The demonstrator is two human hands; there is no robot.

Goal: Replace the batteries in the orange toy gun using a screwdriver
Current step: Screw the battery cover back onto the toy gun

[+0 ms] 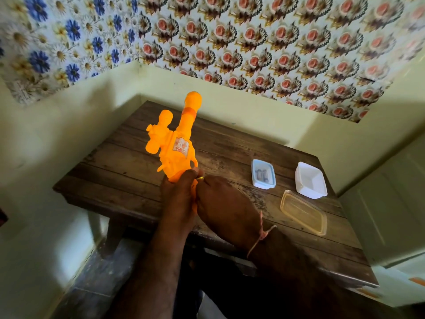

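While hands [200, 199] grip it — toy gun [177, 143] upright.

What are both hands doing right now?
Left hand: grips the orange toy gun at its handle.
Right hand: pinches something small and yellowish; likely the screwdriver.

Bare forearms; a knotted thread band [261, 236] circles the right wrist.

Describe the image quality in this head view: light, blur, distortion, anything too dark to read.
Head view: the orange toy gun is brightly lit, almost glowing, its surface detail washed out; both hands, left and right, are dark and underexposed, so the small yellowish thing at the fingertips is unreadable; wide-angle bending curves the wooden table edges; wallpaper blurs toward the corners.
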